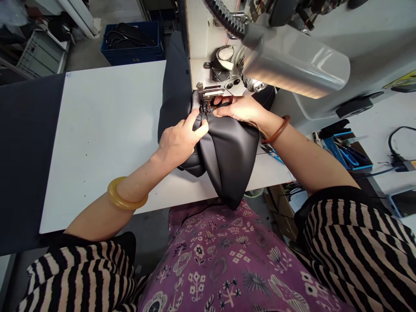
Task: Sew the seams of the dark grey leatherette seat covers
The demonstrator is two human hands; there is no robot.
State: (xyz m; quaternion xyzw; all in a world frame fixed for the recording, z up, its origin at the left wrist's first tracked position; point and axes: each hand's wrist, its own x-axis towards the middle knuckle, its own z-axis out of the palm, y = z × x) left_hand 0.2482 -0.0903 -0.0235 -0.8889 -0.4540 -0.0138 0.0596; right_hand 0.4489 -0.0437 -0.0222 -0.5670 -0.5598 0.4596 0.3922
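Note:
A piece of dark grey leather-like fabric [227, 151] lies under the presser foot [205, 103] of a white sewing machine [208, 43] and hangs over the table's front edge. My left hand [180, 141] is closed on a fold of the fabric just left of the foot, fingers pinching it. My right hand [238, 109] presses its fingers together on the fabric right beside the needle. A yellow bangle is on my left wrist, a brown one on my right.
The white table [107, 130] stretches to the left, with a dark surface [26, 151] beyond it. Blue scissors [273, 152] lie under my right forearm. A blue crate [133, 41] stands on the floor behind. A machine lamp [292, 60] hangs overhead; tools and cables lie at right.

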